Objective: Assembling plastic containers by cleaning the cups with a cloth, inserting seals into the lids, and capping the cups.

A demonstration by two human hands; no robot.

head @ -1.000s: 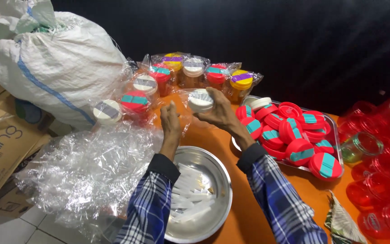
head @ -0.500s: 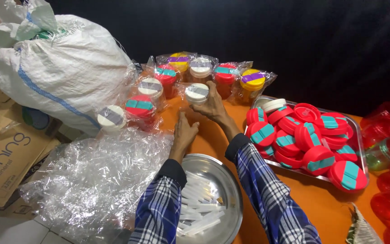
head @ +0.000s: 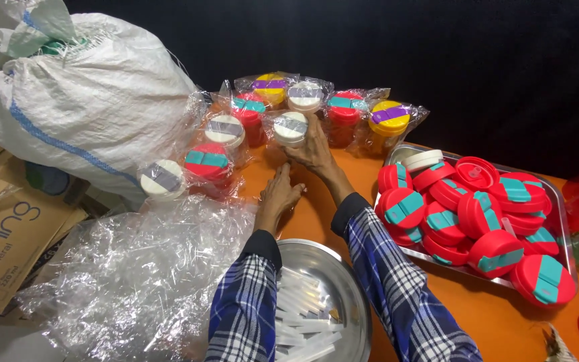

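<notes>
- Plastic-wrapped jars [head: 343, 114] are being lined up at the orange worktop [head: 316, 208] back; loose red lids [head: 470, 214] are waiting.
- White-lidded jar [head: 291, 129] is being gripped by right hand [head: 313, 151]; left hand [head: 277, 196] is being rested flat, released.

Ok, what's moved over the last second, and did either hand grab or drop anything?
The right hand kept its hold on the white-lidded wrapped jar and has pushed it back in among the other wrapped jars. The left hand stays flat on the orange table, holding nothing. The tray of red lids, the steel bowl and the white sack stayed as they were.
</notes>
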